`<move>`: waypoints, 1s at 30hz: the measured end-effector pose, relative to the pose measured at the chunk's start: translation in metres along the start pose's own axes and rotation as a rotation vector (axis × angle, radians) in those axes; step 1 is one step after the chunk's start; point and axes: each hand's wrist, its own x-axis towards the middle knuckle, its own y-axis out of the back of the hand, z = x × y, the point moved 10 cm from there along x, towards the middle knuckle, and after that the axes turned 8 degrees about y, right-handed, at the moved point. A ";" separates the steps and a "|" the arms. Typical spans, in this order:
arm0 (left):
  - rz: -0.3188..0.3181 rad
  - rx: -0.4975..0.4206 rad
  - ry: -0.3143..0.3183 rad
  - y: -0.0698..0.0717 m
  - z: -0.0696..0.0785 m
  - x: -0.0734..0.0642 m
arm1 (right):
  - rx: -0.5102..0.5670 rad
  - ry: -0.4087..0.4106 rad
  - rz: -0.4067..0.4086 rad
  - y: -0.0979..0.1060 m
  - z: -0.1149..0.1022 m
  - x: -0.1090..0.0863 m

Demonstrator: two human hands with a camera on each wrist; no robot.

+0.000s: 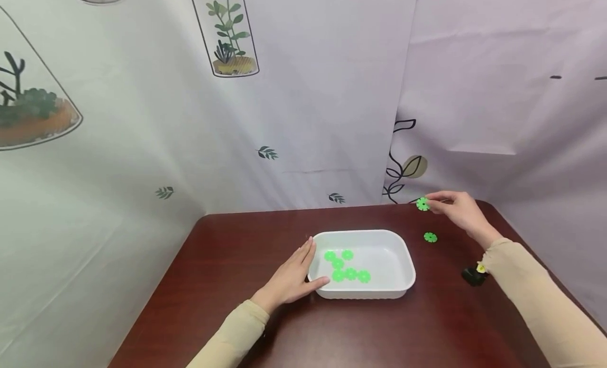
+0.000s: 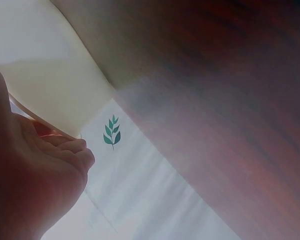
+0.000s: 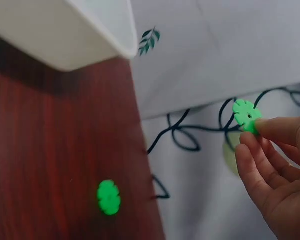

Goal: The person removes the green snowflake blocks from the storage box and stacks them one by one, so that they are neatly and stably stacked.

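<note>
- The right hand (image 1: 459, 210) pinches a green disc (image 1: 422, 203) between thumb and fingertips, with that notched piece held up above the far right part of the counter (image 1: 237, 252).
- The left hand (image 1: 291, 278) rests against the left end of the white tray (image 1: 362, 294), its fingers extended and its thumb spread away from them, reaching over the rim at the near left corner; it has no disc.
- The tray stands upright on the counter, and six more green discs (image 1: 351, 273) lie inside it, gathered toward its left half.
- A loose green disc (image 3: 109, 197) lies on the counter to the right of the tray, apart from it and below the raised piece in the head view.
- A small black item (image 1: 472, 276) shows beside the right sleeve (image 1: 531, 289); what it is cannot be told.
- Behind the counter hangs pale cloth (image 1: 322, 94) printed with plants.
</note>
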 end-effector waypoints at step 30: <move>0.012 0.022 -0.009 0.000 0.001 0.001 | 0.181 -0.104 -0.075 -0.043 0.098 -0.020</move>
